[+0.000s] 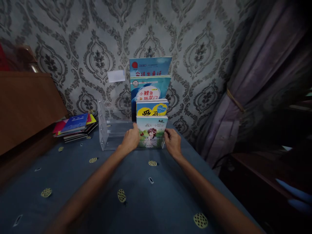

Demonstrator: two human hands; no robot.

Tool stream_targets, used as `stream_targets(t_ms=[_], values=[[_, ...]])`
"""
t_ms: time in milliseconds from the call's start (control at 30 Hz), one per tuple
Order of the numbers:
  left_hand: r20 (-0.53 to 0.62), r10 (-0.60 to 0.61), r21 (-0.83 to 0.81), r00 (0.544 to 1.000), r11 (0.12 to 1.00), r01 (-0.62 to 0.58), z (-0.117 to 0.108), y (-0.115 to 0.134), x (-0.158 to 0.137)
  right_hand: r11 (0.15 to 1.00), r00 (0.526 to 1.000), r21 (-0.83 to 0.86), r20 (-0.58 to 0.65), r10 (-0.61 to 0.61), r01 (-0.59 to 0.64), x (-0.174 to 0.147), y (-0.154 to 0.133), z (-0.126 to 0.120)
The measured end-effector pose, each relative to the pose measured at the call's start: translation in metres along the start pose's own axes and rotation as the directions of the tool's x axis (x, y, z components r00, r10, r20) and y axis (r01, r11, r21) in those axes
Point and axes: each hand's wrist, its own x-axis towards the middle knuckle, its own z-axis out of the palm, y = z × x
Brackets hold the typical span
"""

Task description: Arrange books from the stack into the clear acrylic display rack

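Head view: left hand [131, 139], fingers curled, touches the left edge of the front book [151, 138]; whether it grips cannot be told.
Right hand [173, 141]: fingers bent at the book's right edge; grip likewise unclear.
Front book: upright between the hands, at the right end of the clear rack [102, 130].
Rows behind: yellow-and-blue book [140, 109], teal-blue book [162, 86], top blue book [159, 63], each higher.
Blue cloth [136, 175]: rack near its far edge, book stack [75, 123] toward its far left corner.
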Motion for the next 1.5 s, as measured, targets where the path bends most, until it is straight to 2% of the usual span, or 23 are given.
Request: stream_targets(t_ms=[267, 667, 933, 1267, 1400, 1500], values=[[0.042, -0.004, 0.022, 0.999, 1.000, 0.003, -0.005, -0.001, -0.005, 0.999, 1.000, 0.036, 0.023, 0.020, -0.021, 0.000, 0.001, -0.002], [0.034, -0.023, 0.005, 0.999, 1.000, 0.023, -0.001, -0.007, -0.015, 0.997, 0.995, 0.008, 0.067, 0.075, -0.075, -0.012, 0.002, -0.005], [0.015, 0.012, -0.027, 1.000, 1.000, -0.011, 0.005, -0.012, -0.017, 0.996, 0.994, 0.027, 0.066, 0.087, -0.089, -0.018, -0.005, -0.008], [0.016, 0.035, -0.044, 0.999, 0.998, -0.034, 0.007, -0.016, -0.023, 0.978, 0.985, 0.121, 0.051, 0.166, -0.171, -0.031, -0.013, -0.011], [-0.028, 0.064, -0.086, 0.998, 0.994, -0.066, 0.013, -0.031, -0.029, 0.944, 0.964, 0.197, 0.028, 0.265, -0.265, -0.045, -0.015, -0.009], [-0.117, 0.085, -0.156, 0.989, 0.982, -0.103, 0.019, -0.057, -0.037, 0.913, 0.946, 0.245, 0.073, 0.317, -0.325, -0.060, -0.023, -0.008]])
